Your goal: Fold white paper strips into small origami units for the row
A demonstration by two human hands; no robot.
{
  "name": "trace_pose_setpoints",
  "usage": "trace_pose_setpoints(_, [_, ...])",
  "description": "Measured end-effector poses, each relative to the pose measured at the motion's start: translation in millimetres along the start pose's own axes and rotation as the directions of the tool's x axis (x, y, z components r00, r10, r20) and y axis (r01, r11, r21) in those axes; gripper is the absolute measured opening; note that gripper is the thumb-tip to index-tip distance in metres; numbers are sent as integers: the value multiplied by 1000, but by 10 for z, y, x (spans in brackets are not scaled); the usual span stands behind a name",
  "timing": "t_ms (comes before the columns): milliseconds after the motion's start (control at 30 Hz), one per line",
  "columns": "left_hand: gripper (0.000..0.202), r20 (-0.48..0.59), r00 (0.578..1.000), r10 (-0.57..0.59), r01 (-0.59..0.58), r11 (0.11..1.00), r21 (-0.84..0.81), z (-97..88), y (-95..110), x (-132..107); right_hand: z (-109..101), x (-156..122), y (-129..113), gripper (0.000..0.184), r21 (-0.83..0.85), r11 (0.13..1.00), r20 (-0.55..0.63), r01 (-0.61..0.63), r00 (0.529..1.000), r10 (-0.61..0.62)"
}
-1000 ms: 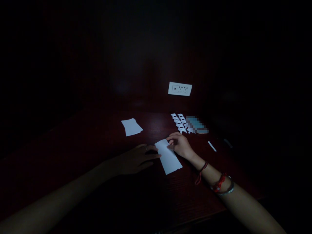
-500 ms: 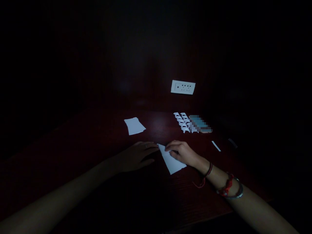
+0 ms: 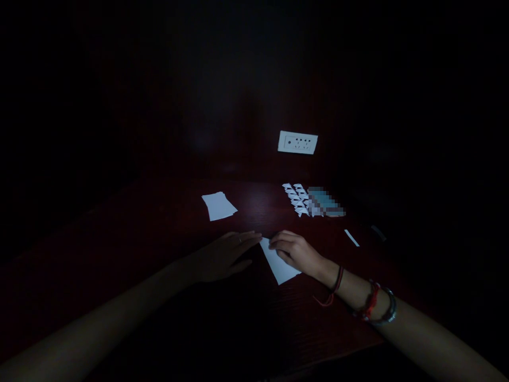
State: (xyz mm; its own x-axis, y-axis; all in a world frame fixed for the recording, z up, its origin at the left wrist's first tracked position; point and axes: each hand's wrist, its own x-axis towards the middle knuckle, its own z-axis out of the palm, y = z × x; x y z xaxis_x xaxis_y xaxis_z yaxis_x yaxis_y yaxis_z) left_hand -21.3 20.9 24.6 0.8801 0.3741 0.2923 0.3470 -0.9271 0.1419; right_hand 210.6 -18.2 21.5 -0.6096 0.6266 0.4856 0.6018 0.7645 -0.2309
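Note:
A white sheet of paper (image 3: 281, 266) lies on the dark red table, one corner pointing toward me. My right hand (image 3: 298, 250) rests on its upper right part, fingers curled and pressed onto the paper, covering that side. My left hand (image 3: 228, 256) lies to the left with its fingers stretched out and the thumb apart. Its fingertips reach the paper's upper left corner. Any crease under the right fingers is hidden.
Beyond my left hand is a stack of white paper pieces (image 3: 219, 206). Several small folded paper pieces (image 3: 296, 197) sit in rows beside a pixelated phone (image 3: 326, 202). A narrow paper strip (image 3: 352, 238) lies farther right. A socket panel (image 3: 297, 142) is on the back wall.
My left fingertips have moved slightly right, onto the paper's upper corner. My right hand has shifted a little over the paper and covers more of its right edge.

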Motion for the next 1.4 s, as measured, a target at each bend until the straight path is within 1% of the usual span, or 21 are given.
trace_pose_setpoints(233, [46, 11, 1000, 2, -2, 999, 35, 56, -67, -15, -1, 7, -4, 22, -44, 999, 26, 19, 1000, -18])
trace_pose_setpoints(533, [46, 28, 999, -35, 33, 998, 58, 65, -30, -6, 8, 17, -13, 21, -108, 993, 40, 50, 998, -46])
trace_pose_setpoints(700, [42, -9, 1000, -20, 21, 998, 64, 81, -46, -10, -48, 27, -25, 21, -148, 985, 95, 86, 993, -72])
trace_pose_setpoints(900, [41, -7, 1000, -9, 10, 996, 84, 71, -41, -18, -101, 24, -6, 22, -176, 973, 143, 147, 982, -123])
trace_pose_setpoints(1133, [40, -9, 1000, -7, 7, 997, 76, 101, -51, -24, -72, 4, 10, 21, -230, 960, 134, 162, 982, -133])
trace_pose_setpoints(1267, [40, 0, 1000, -14, 14, 996, 85, 99, -54, -43, -63, 2, -2, 20, -233, 959, 103, 162, 985, -142])
trace_pose_setpoints(1400, [42, 14, 1000, -22, 20, 994, 108, 102, -53, -46, -63, -8, -10, 21, -232, 961, 104, 151, 986, -129])
